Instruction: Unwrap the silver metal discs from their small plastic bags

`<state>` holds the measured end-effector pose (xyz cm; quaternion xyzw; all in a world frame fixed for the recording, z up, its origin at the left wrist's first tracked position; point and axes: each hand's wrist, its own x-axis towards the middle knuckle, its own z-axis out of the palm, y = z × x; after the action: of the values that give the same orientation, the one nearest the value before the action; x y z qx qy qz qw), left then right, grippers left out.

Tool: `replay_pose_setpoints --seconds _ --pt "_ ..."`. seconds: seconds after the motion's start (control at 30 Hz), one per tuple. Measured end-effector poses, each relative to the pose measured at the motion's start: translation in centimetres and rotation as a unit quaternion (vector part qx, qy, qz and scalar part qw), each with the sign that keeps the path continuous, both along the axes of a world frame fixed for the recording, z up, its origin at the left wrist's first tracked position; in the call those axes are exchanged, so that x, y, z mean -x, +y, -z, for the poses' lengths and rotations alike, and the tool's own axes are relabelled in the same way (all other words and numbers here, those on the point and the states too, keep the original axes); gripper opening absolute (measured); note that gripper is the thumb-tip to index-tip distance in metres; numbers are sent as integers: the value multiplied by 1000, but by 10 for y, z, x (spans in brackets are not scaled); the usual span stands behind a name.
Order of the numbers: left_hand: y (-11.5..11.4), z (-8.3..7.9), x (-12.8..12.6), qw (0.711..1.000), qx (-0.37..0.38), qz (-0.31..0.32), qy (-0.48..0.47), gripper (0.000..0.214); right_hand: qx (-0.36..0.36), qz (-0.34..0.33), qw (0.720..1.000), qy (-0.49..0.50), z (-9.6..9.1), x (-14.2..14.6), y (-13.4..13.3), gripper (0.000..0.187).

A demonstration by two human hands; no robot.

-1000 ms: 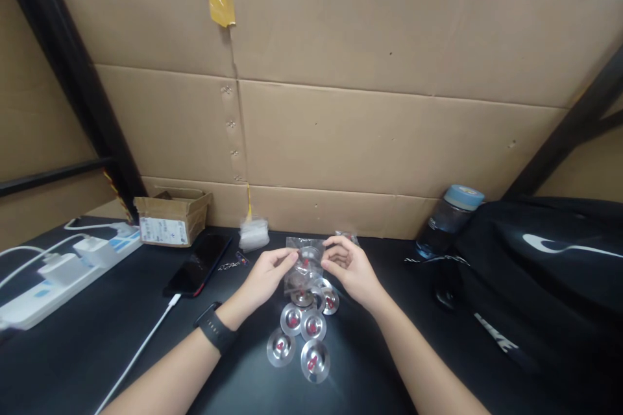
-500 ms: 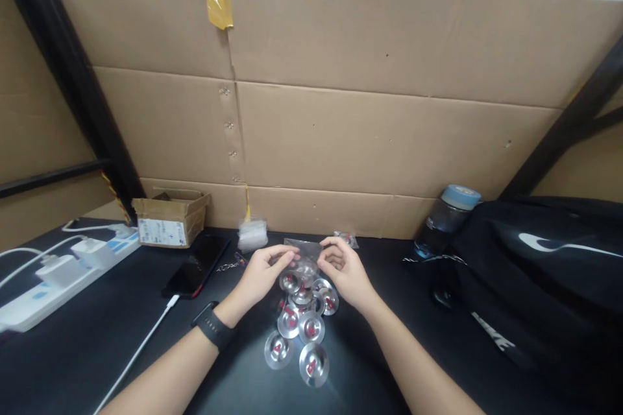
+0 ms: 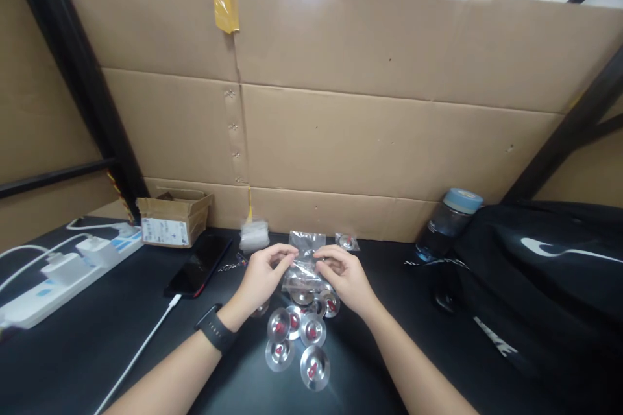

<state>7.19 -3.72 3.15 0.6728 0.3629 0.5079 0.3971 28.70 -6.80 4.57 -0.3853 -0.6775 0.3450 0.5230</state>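
A small clear plastic bag (image 3: pixel 305 277) stretches between my two hands above a loose pile of shiny round metal discs. My left hand (image 3: pixel 263 279), with a dark watch on the wrist, pinches the bag's left side. On the right side, my right hand (image 3: pixel 346 275) grips it with bent fingers. Whether anything lies inside the bag is hard to see. Several discs with red centres, such as the front metal disc (image 3: pixel 315 368), lie on the black table below the hands, some overlapping. Behind my right hand is a bagged disc (image 3: pixel 347 242).
A stack of clear bags (image 3: pixel 254 235) sits at the back, beside an open cardboard box (image 3: pixel 170 219). To the left are a phone (image 3: pixel 198 267) on a white cable and a power strip (image 3: pixel 73 279). A bottle (image 3: pixel 446 224) and a black backpack (image 3: pixel 540 292) stand right.
The clear bag now lies flatter and shows more between my hands. Some discs at the left of the pile have shifted. My view has tilted slightly upward.
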Motion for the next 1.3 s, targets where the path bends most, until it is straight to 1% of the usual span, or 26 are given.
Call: replay_pose_setpoints --seconds 0.1,0.17,0.2,0.27,0.33,0.37,0.47,0.5,0.53,0.6,0.67,0.73,0.8,0.9,0.97,1.03,1.13,1.17,1.23,1.3 --pt "-1 0 0 1000 6 9 18 29 19 -4 1000 -7 2 -2 1 25" --pt "-1 1 -1 999 -6 14 41 30 23 6 1000 -10 4 -5 4 29" --pt "-2 0 -1 998 -26 8 60 31 24 12 1000 -11 6 -6 5 31" --pt "-5 -3 0 990 -94 -30 104 31 26 22 999 -13 8 -8 8 35" --pt "-10 -9 1 971 -169 -62 155 31 35 29 999 -9 10 -10 10 43" --pt "-13 -12 2 960 -200 -57 185 33 40 32 999 -6 11 -10 11 47" --pt "-21 -18 2 924 -266 10 273 48 58 30 998 2 10 -10 11 56" --pt "-22 -18 1 913 -281 23 295 47 60 25 998 5 9 -9 10 56" --pt "-23 -17 0 904 -294 23 310 41 61 17 998 8 7 -8 9 56" --pt "-22 -13 -3 890 -315 6 329 28 58 -1 998 13 5 -5 5 56" --pt "-17 -8 -2 878 -332 -9 344 29 50 -16 999 7 2 -2 1 53" --pt "-9 -6 5 868 -343 -31 358 31 38 -16 999 -9 0 0 -1 49" --pt "2 -6 18 858 -338 -79 378 33 23 0 999 -27 0 1 -2 46" --pt "22 -6 43 837 -299 -175 423 32 -3 33 998 -61 2 -4 2 41" --pt "34 -1 57 826 -264 -209 452 30 -30 62 992 -108 5 -11 8 40" --pt "44 7 65 814 -230 -221 485 30 -59 98 979 -167 10 -23 15 40" --pt "52 23 68 807 -195 -221 511 31 -82 158 947 -267 24 -45 28 41" --pt "54 27 67 807 -184 -218 517 33 -74 180 931 -307 29 -52 33 43" --pt "57 35 67 803 -161 -214 533 34 -35 215 899 -379 40 -65 40 47" --pt "58 40 66 795 -138 -215 550 34 8 229 875 -427 48 -74 46 51"
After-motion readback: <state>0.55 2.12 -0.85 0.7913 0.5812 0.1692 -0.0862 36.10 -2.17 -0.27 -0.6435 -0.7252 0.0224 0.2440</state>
